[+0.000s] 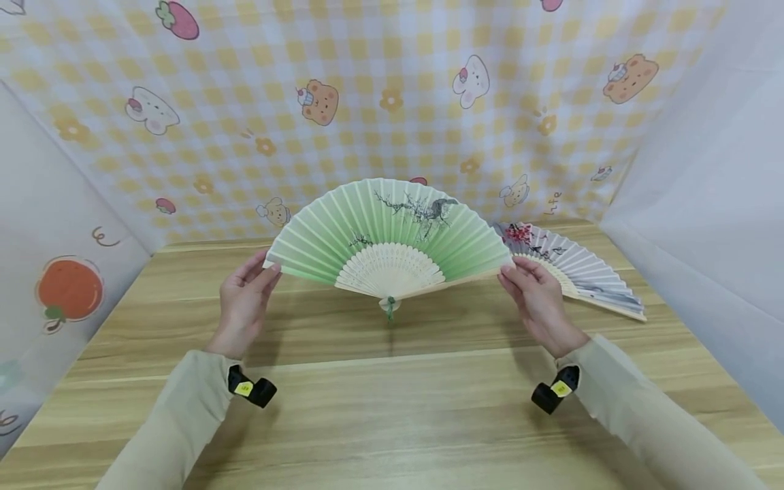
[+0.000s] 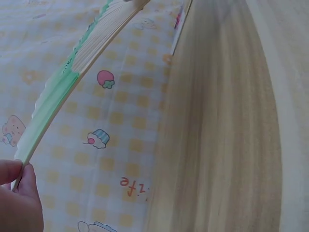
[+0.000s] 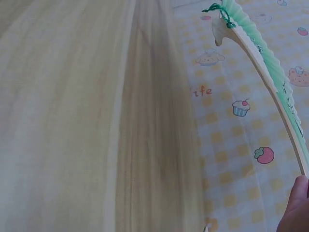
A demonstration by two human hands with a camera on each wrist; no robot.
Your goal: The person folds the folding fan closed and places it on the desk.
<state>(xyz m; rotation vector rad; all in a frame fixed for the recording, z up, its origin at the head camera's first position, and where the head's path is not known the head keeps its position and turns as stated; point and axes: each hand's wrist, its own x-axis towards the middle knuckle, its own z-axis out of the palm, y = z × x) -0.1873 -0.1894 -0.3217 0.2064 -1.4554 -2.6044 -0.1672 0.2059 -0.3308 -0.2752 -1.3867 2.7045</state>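
A green folding fan (image 1: 392, 224), spread wide, is held above the table between my two hands. It bears a dark branch painting, pale pierced ribs and a green cord at its pivot. My left hand (image 1: 243, 299) pinches the left outer end between thumb and fingers; the left wrist view shows this pinch on the fan's edge (image 2: 53, 104). At the opposite end, my right hand (image 1: 535, 299) pinches the outer rib. In the right wrist view the fan (image 3: 270, 72) rises from the thumb, and the rest of that hand is mostly cut off.
Behind my right hand, a second open fan (image 1: 588, 269), greyish white with red blossoms, lies on the wooden table (image 1: 392, 415). A yellow checked cloth (image 1: 392, 129) with cartoon prints hangs at the back. White cloth walls (image 1: 723, 197) stand at both sides.
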